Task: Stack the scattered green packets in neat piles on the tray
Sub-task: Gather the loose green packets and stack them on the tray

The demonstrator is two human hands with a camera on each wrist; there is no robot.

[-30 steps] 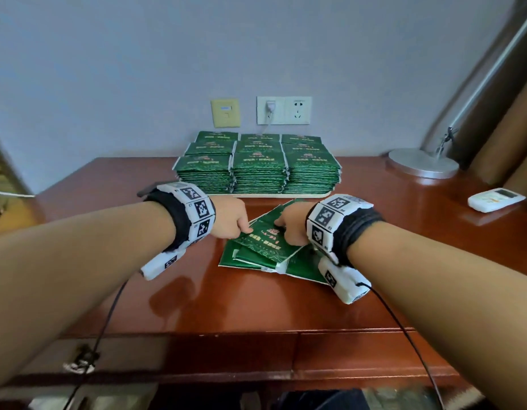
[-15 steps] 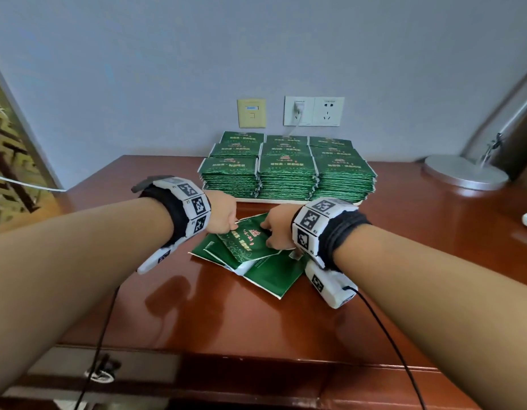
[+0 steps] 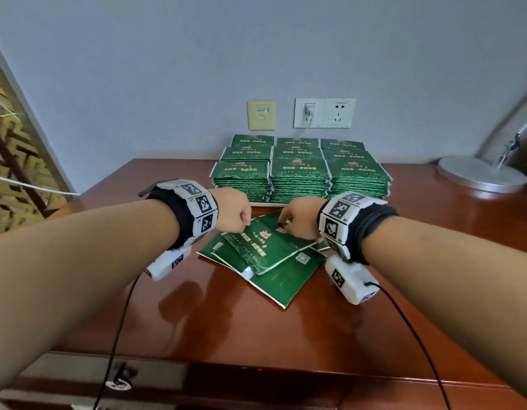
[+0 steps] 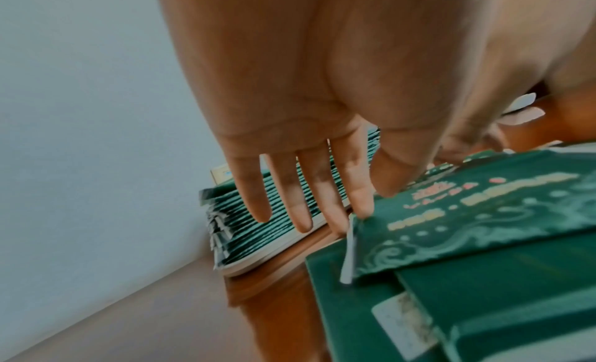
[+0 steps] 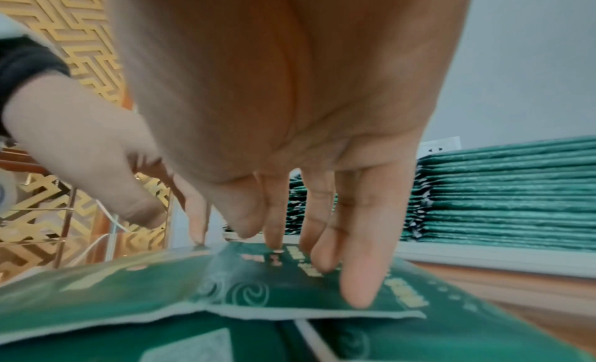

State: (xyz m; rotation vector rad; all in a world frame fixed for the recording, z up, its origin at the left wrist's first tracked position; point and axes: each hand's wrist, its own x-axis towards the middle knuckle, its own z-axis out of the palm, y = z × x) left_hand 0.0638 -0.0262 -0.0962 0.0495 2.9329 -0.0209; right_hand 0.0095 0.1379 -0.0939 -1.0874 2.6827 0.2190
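**Loose packets drawn together at the tray's front edge**

Since a second ago the loose green packets (image 3: 265, 255) have slid left and turned, and both hands have closed in on the topmost one. They lie overlapped on the glossy reddish-brown counter (image 3: 226, 321), just in front of the white tray (image 3: 268, 204), which carries neat piles of packets (image 3: 299, 173) three across. Behind stands a grey wall with a socket plate (image 3: 324, 113); a lamp base (image 3: 481, 174) sits far right.

The top packet's long axis runs diagonally, from near right to far left, printed face up.

From the head view the left hand (image 3: 231, 210) and right hand (image 3: 300, 218) look like fists. The wrist views show otherwise: the left hand's fingers (image 4: 361, 189) hang nearly straight, thumb and forefinger narrowly pinching the packet's corner (image 4: 451, 209), while the right hand's straight fingertips (image 5: 358, 278) press flat on the packet (image 5: 290, 286), grip wide.
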